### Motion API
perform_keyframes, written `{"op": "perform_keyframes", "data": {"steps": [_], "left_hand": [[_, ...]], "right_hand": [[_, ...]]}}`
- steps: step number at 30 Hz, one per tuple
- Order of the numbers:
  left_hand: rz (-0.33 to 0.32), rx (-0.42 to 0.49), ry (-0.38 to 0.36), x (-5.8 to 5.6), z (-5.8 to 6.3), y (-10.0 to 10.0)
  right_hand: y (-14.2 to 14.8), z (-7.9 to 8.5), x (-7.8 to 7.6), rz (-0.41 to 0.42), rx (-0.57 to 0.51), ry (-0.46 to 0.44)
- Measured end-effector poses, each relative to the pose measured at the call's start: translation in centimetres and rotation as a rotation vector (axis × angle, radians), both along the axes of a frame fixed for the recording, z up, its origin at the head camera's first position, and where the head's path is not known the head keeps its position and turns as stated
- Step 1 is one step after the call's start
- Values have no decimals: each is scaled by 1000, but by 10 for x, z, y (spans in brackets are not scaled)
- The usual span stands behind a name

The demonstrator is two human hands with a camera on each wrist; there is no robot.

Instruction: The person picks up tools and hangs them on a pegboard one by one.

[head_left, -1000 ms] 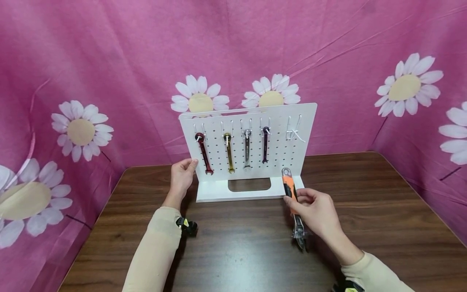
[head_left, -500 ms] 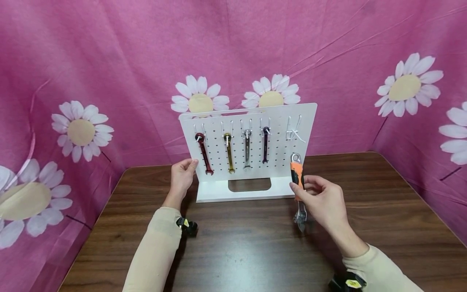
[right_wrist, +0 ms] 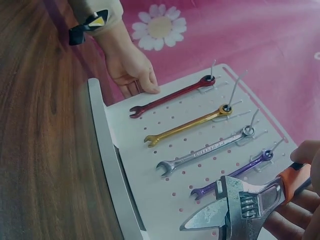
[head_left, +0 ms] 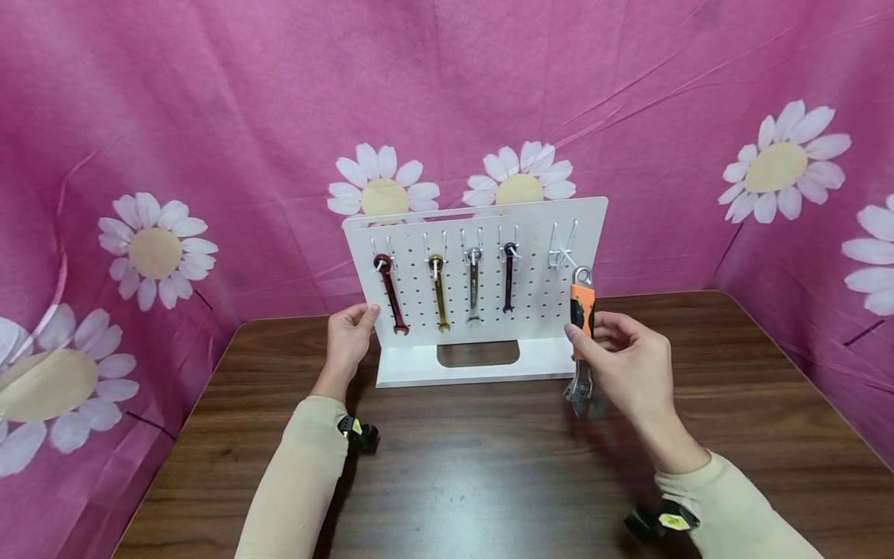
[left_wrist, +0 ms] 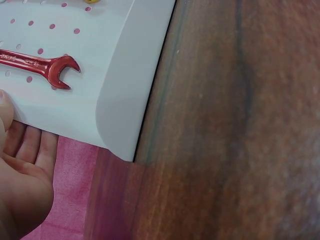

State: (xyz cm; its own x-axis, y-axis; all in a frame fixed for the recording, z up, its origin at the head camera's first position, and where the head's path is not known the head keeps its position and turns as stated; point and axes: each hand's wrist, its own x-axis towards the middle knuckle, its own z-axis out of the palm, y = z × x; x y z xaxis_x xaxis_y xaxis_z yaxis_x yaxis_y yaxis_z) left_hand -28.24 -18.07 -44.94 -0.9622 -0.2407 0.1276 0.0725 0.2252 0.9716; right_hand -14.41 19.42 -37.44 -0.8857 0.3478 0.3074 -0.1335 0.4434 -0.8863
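Note:
My right hand [head_left: 632, 369] pinches an adjustable wrench [head_left: 583, 310] by its orange and black handle. The wrench hangs jaw-down, and its holed handle end is right at the rightmost hook [head_left: 562, 256] of the white pegboard stand [head_left: 538, 303]. In the right wrist view its steel head overlaps the board's lower part. My left hand [head_left: 349, 341] grips the board's left edge, thumb in front and fingers behind, as the left wrist view shows. On the other hooks hang a red wrench [head_left: 391, 295], a yellow wrench [head_left: 438, 295], a silver wrench [head_left: 474, 287] and a purple wrench [head_left: 508, 279].
The stand's base, with a slot cut in it, rests on a dark wooden table [head_left: 447, 466]. Close behind the table hangs a pink cloth [head_left: 447, 93] printed with white daisies. Each wrist wears a small black camera [head_left: 359, 435].
My right hand has raised the adjustable wrench and shifted it rightward, from low before the board up to the rightmost hook. The left hand and the stand have stayed put.

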Motion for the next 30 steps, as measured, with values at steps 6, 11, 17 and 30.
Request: {"op": "perform_keyframes", "data": {"steps": [6, 11, 17, 30], "left_hand": [[6, -12, 2, 0, -1, 0], [8, -24, -5, 1, -1, -1], [3, -3, -3, 0, 0, -1], [5, -1, 3, -1, 1, 1]], "right_hand": [[2, -1, -6, -14, 8, -8], [3, -5, -14, -19, 9, -13], [4, -13, -24, -17, -8, -14], [-1, -25, -56, -74, 52, 25]]}}
